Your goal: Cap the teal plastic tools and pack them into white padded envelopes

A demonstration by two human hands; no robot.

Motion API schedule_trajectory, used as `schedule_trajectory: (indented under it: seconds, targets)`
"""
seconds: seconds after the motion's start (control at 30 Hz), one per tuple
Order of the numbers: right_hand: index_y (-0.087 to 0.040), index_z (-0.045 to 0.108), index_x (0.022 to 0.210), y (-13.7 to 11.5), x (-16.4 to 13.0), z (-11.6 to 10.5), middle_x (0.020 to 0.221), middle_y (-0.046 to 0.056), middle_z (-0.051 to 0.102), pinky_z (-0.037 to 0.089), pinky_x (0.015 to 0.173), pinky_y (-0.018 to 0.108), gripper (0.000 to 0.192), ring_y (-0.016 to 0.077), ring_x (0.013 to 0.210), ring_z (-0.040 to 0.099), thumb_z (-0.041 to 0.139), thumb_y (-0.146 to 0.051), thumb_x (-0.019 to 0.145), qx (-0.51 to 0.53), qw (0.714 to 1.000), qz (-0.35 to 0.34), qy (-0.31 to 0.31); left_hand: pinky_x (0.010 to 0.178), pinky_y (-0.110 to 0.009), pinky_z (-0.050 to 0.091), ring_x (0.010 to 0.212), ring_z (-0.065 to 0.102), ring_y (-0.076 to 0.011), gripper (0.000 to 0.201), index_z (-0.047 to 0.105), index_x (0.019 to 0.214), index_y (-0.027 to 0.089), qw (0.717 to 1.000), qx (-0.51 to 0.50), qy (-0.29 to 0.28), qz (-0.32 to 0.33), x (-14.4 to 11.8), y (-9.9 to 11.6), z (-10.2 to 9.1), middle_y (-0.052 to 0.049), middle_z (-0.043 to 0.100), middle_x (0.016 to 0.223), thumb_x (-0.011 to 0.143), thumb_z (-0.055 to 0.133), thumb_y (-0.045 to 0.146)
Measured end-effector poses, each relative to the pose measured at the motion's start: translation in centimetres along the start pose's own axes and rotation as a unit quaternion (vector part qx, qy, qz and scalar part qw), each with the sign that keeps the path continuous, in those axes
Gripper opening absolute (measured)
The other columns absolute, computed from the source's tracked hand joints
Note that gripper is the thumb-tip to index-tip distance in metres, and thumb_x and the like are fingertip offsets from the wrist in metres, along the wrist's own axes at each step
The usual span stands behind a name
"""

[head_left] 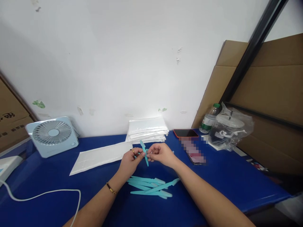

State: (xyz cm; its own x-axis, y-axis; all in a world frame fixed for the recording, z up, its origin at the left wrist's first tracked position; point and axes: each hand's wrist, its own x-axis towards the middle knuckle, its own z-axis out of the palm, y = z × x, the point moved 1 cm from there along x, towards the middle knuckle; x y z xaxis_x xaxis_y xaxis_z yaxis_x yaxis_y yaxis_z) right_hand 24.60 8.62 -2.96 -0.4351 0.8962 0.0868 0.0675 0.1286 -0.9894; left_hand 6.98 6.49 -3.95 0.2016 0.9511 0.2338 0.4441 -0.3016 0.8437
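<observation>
Pale blue fan [52, 135], phone [186, 133], water bottle [209, 119], bagged cup [229, 129], white cable [47, 193]

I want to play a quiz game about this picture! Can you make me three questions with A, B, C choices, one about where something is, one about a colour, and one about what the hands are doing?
1. Where is the small fan?
A. On the table's left side
B. On the stack of white packets
C. Beside the water bottle

2. What colour are the plastic sticks lying on the table?
A. Red
B. Turquoise
C. Yellow

3. What are the hands doing?
A. Resting flat on the table
B. Both holding one stick
C. Holding the phone

Answers:
1. A: the fan stands at the left of the blue table, far from the packets and bottle.
2. B: the pile of sticks is turquoise.
3. B: the left hand and right hand pinch one stick above the table.
</observation>
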Motion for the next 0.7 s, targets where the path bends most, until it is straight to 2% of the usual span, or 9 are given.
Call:
schedule_trajectory:
  seconds: [0.1,0.2,0.3,0.37,0.5,0.57,0.63,0.7]
  targets:
    - [-0.015,0.065,0.091,-1.1,-0.1,-0.1,0.064,-0.001,0.059,0.044,0.055,0.024,0.035,0.0111,0.057,0.056,0.072,-0.038,0.065,-0.022,0.995,-0.072,0.070,0.055,-0.021,0.034,0.059,0.043,-0.0100,0.031,0.059,0.082,0.019,0.999,0.036,-0.034,0.019,-0.1,0.6,-0.3,0.003,0.052,0.065,0.084,0.044,0.046]
    - [-0.018,0.069,0.081,-2.2,-0.3,0.1,0.074,0.001,0.058,0.045,0.060,0.025,0.026,0.0121,0.066,0.055,0.071,-0.039,0.066,-0.029,0.986,-0.131,0.104,0.057,-0.021,0.035,0.059,0.042,-0.0097,0.031,0.054,0.077,0.019,0.995,0.057,-0.076,0.041,-0.3,1.7,-0.2,0.004,0.049,0.063,0.087,0.038,0.043]
    - [-0.018,0.070,0.075,-2.7,-0.5,0.5,0.074,0.003,0.059,0.045,0.064,0.026,0.023,0.0139,0.072,0.055,0.066,-0.041,0.071,-0.021,0.982,-0.138,0.125,0.058,-0.021,0.036,0.059,0.041,-0.0098,0.029,0.050,0.079,0.019,0.993,0.068,-0.083,0.054,-0.5,2.8,0.0,0.004,0.048,0.064,0.089,0.035,0.042]
    - [-0.018,0.069,0.074,-2.7,-0.5,0.4,0.071,0.002,0.057,0.043,0.059,0.024,0.024,0.0125,0.066,0.052,0.066,-0.041,0.072,0.000,0.979,-0.132,0.158,0.058,-0.021,0.035,0.060,0.042,-0.0102,0.028,0.050,0.082,0.020,0.992,0.084,-0.069,0.060,-0.5,3.3,0.0,0.004,0.049,0.066,0.090,0.033,0.041]
    - [-0.015,0.068,0.083,-2.1,-0.2,-2.1,0.065,0.001,0.054,0.034,0.046,0.022,0.032,0.0090,0.052,0.043,0.062,-0.045,0.074,0.049,0.964,-0.107,0.238,0.059,-0.024,0.033,0.061,0.046,-0.0121,0.026,0.052,0.085,0.022,0.982,0.163,-0.060,0.068,-0.4,3.0,-0.3,0.003,0.053,0.066,0.091,0.032,0.038]
    - [-0.014,0.067,0.086,-1.5,-0.2,-4.1,0.065,0.002,0.057,0.034,0.047,0.023,0.036,0.0107,0.053,0.046,0.059,-0.047,0.075,-0.017,0.963,-0.089,0.255,0.062,-0.025,0.033,0.065,0.050,-0.0137,0.025,0.054,0.085,0.022,0.969,0.226,-0.066,0.076,-0.3,2.4,-0.5,0.002,0.058,0.070,0.090,0.033,0.035]
    - [-0.014,0.069,0.074,-0.8,-0.2,-5.9,0.067,0.004,0.062,0.038,0.054,0.024,0.030,0.0142,0.060,0.053,0.064,-0.043,0.070,-0.181,0.956,-0.052,0.225,0.067,-0.028,0.032,0.073,0.053,-0.0160,0.025,0.057,0.085,0.022,0.949,0.295,-0.063,0.088,-0.2,1.8,-0.6,0.000,0.062,0.076,0.090,0.035,0.033]
    - [-0.017,0.070,0.067,0.2,-0.2,-7.0,0.070,0.005,0.066,0.039,0.058,0.024,0.021,0.0166,0.066,0.057,0.068,-0.037,0.066,-0.342,0.921,0.010,0.189,0.071,-0.031,0.031,0.079,0.053,-0.0186,0.026,0.061,0.083,0.023,0.927,0.355,-0.063,0.099,0.0,1.3,-0.8,-0.002,0.064,0.078,0.089,0.038,0.033]
